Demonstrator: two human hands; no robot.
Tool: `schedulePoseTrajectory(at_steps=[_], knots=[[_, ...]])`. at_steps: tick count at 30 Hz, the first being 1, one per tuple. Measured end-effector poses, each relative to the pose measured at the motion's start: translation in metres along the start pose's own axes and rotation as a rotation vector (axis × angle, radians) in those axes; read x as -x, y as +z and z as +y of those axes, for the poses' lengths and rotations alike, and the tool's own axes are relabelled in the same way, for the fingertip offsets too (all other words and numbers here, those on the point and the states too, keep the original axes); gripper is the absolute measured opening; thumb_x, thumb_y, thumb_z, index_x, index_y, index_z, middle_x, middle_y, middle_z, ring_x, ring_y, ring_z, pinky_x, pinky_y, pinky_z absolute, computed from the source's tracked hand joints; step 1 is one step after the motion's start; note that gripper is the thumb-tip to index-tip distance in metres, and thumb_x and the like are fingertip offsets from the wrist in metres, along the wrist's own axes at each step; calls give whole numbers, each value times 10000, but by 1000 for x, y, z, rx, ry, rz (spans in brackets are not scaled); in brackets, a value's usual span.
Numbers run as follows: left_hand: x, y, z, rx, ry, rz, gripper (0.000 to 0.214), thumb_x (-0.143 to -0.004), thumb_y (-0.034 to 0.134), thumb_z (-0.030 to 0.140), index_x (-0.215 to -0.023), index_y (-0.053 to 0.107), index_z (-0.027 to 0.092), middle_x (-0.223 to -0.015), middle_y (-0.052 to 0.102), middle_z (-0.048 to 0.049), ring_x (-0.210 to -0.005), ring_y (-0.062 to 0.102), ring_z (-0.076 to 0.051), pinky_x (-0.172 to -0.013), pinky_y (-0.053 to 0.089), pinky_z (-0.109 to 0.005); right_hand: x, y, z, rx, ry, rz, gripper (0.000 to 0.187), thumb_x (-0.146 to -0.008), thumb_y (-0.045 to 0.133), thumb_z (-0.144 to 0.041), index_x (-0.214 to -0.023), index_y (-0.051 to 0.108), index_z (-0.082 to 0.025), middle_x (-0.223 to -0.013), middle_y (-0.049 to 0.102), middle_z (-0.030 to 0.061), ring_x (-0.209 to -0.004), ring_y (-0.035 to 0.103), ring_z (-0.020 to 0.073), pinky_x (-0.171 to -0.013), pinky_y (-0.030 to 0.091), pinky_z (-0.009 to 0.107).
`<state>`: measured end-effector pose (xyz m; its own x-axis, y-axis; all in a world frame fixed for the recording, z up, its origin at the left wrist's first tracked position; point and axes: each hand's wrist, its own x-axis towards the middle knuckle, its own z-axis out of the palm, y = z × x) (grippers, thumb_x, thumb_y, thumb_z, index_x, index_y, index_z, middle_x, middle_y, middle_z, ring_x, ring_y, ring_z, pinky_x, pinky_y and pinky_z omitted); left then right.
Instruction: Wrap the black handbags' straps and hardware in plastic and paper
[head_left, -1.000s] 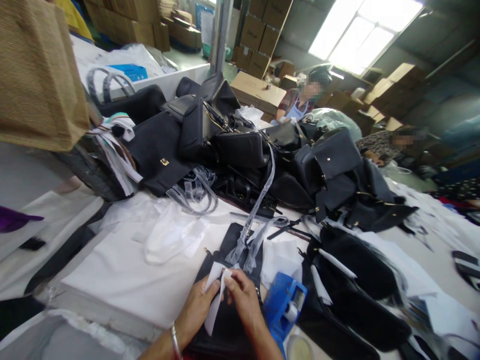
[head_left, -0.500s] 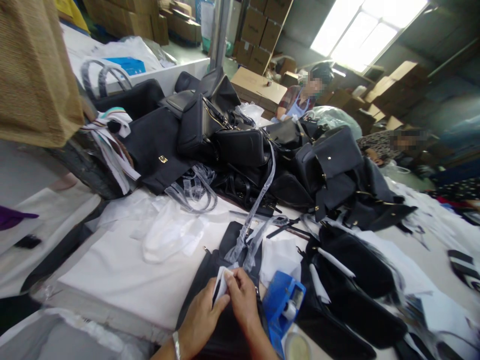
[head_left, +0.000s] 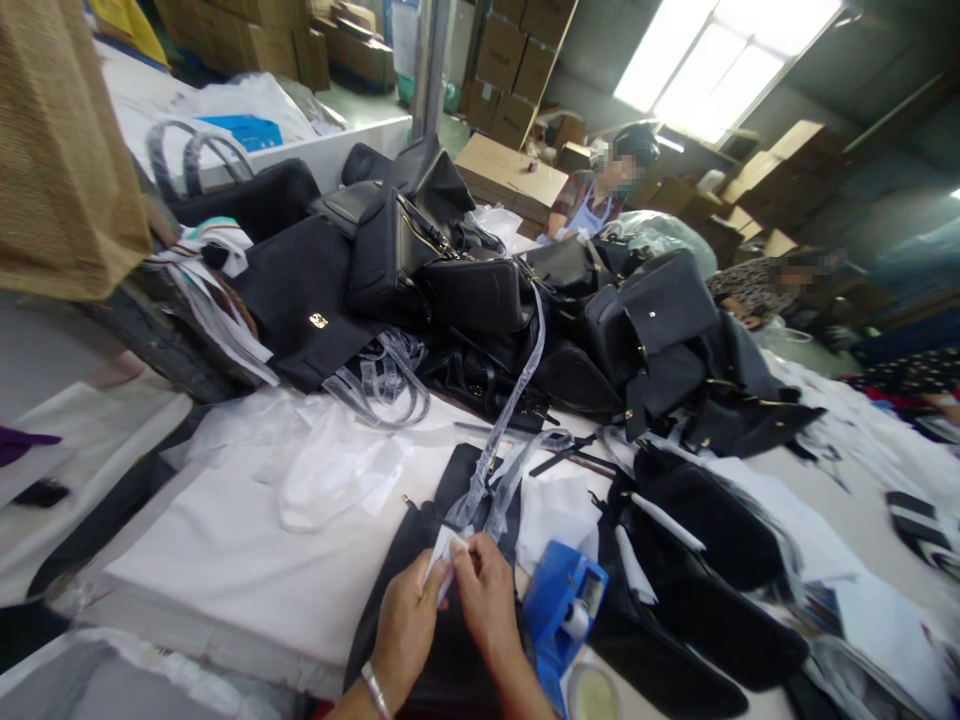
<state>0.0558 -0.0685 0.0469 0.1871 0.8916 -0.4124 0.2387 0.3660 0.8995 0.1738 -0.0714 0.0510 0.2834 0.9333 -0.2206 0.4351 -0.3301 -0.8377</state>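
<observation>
Between my two hands is a small piece of white paper (head_left: 442, 552), pinched by both. My left hand (head_left: 409, 612), with a silvery bangle at the wrist, has its fingers closed on the paper's left side. On the other side, my right hand (head_left: 486, 595) presses thumb and fingers together at its top edge. Both hands are over a black bag (head_left: 382, 590) lying on the table before me. The bag's straps (head_left: 480, 500), wrapped in clear plastic, stretch away from it toward the pile. The bag's middle is partly hidden by my hands.
A blue tape dispenser (head_left: 559, 610) stands right of the bag, beside a round tub (head_left: 592, 692). More black bags (head_left: 675, 590) lie further right. A heap of black bags (head_left: 472, 290) crosses the back. White sheets (head_left: 225, 560) cover the left. Two people work beyond.
My left hand has shifted and its wrist has turned a little, while both hands keep hold of the paper. The whole view has drifted slightly.
</observation>
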Motion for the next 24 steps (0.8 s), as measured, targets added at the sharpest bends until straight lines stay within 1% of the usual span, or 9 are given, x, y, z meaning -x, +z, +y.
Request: schedulePoseTrajectory(at_steps=[2,4,7,10,13,15,18,20,24], knots=[[0,0,-2,-59,12,11,454,-941,365,498,-989,669,164,-634,612,-4,-579,555,-170,-564,418,-257,1,1,2,36,3,7,306,-895,480,-411,-680,522,-197,-593,541,-24,-564,514,133,-546,373,231],[1,-2,-3,-79,20,8,443,-946,359,491,-981,666,174,-635,610,0,-574,552,-168,-563,413,-254,2,3,7,-14,40,-19,330,-901,468,-434,-678,520,-196,-576,536,-26,-546,520,131,-538,383,232],[1,-4,-4,-77,73,0,394,-950,374,460,-1010,657,191,-717,654,-15,-664,602,-182,-627,442,-252,2,9,18,-214,140,-94,349,-874,485,-498,-723,542,-190,-549,503,-43,-479,501,118,-481,404,224],[1,-5,-6,-95,130,0,332,-947,398,419,-1051,638,214,-838,695,-34,-756,640,-197,-697,470,-255,0,14,30,-401,248,-113,342,-804,557,-521,-793,567,-179,-533,465,-70,-412,442,92,-416,413,217],[3,-4,-11,-182,173,25,268,-941,415,364,-1048,622,231,-847,703,-36,-733,654,-200,-682,480,-259,-1,17,36,-469,304,-80,286,-752,595,-452,-783,576,-168,-503,453,-84,-368,394,73,-360,390,201],[4,-3,-16,-270,233,21,243,-942,405,304,-1068,602,239,-881,706,-42,-774,666,-204,-680,481,-257,-1,16,36,-507,350,-42,212,-705,607,-373,-735,561,-169,-476,446,-90,-350,380,66,-332,365,187],[5,-2,-26,-428,387,-45,277,-942,367,214,-1118,582,222,-1009,692,-75,-909,662,-215,-763,488,-273,2,14,35,-569,431,2,151,-638,603,-300,-676,520,-180,-440,435,-100,-331,365,58,-315,346,174],[5,-2,-31,-531,470,-111,311,-944,343,181,-1152,574,198,-1021,678,-95,-919,659,-221,-783,491,-283,5,12,35,-597,480,14,158,-620,600,-301,-662,500,-186,-427,441,-99,-322,358,55,-316,354,175],[5,-4,-33,-664,583,-201,360,-941,331,138,-1227,537,208,-939,659,-75,-798,657,-198,-661,486,-253,15,4,38,-656,567,7,194,-614,632,-312,-705,533,-172,-438,483,-83,-344,402,55,-385,442,199]])
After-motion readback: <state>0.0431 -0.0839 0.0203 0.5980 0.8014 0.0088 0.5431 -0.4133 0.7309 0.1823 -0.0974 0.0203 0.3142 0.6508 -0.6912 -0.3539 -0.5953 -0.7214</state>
